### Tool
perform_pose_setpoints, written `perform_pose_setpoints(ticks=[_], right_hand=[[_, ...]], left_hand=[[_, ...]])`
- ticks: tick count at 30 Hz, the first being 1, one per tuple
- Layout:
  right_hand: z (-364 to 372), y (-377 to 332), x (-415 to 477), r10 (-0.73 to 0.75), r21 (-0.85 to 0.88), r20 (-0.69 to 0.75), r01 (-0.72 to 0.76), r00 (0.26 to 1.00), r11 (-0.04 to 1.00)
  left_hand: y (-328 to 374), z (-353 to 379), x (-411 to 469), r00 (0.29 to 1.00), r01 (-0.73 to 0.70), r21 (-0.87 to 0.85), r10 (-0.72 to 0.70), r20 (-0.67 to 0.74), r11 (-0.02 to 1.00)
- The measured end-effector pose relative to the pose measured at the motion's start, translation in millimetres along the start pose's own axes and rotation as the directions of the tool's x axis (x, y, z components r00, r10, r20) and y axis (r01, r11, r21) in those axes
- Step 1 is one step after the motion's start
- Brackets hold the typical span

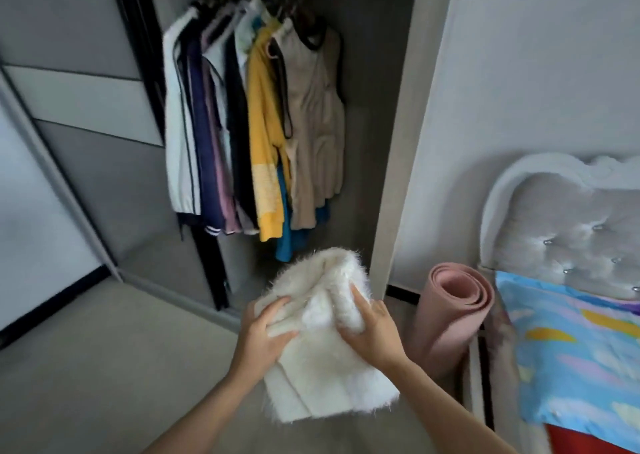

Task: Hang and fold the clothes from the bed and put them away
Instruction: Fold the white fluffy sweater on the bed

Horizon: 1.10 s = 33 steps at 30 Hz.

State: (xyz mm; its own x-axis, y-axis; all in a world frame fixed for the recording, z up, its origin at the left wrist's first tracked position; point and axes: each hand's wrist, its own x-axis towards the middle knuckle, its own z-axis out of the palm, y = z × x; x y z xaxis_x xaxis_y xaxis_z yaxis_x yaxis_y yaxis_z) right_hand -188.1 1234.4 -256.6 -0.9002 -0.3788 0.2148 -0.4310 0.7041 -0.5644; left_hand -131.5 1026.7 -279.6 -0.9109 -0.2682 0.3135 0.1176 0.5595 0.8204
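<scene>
Gripping a folded fluffy white sweater in mid-air over the floor, with the left hand and the right hand on opposite upper edges, fingers curling into the pile and pinching it. Probably handling as light, soft and floppy; likely sagging open if taken by one corner, so supporting both sides or underneath seeming wisest. Standing near a rolled pink mat propped just beside the bed. Facing, farther off, an open wardrobe holding hanging clothes.

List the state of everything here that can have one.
white fluffy sweater, folded, held in the air.
left grip, holds the sweater.
right grip, holds the sweater.
wardrobe door, slid open.
hanging clothes, on hangers.
pink yoga mat, rolled, standing on end beside the bed.
</scene>
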Motion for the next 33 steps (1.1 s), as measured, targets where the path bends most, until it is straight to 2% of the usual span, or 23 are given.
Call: perform_pose_setpoints(ticks=[4, 12, 19, 23, 30, 33], right_hand=[[36, -54, 18, 0.003, 0.031, 0.078, -0.006, 0.997, 0.999], [71, -82, 59, 0.058, 0.048, 0.182, -0.068, 0.982, 0.997], [102, -37, 127, 0.161, 0.065, 0.186, -0.176, 0.969, 0.982], [122, 3, 188, 0.211, 0.107, 0.210, -0.237, 0.955, 0.966], [139, 54, 243, 0.378, 0.116, 0.185, -0.402, 0.907, 0.908], [144, 75, 253, 0.471, 0.092, 0.190, -0.493, 0.861, 0.865]], left_hand=[[-27, -59, 6, 0.999, 0.044, 0.022, -0.043, -0.019, 0.999], [-73, -83, 31, 0.988, 0.151, -0.076, -0.151, -0.003, 0.986], [-121, -48, 109, 0.973, 0.217, -0.013, -0.216, 0.078, 0.976], [-142, -17, 174, 0.958, 0.235, -0.019, -0.228, 0.177, 0.972], [-172, 34, 248, 0.906, 0.285, -0.018, -0.263, 0.333, 0.958], [-181, 55, 267, 0.866, 0.303, 0.003, -0.277, 0.417, 0.953]])
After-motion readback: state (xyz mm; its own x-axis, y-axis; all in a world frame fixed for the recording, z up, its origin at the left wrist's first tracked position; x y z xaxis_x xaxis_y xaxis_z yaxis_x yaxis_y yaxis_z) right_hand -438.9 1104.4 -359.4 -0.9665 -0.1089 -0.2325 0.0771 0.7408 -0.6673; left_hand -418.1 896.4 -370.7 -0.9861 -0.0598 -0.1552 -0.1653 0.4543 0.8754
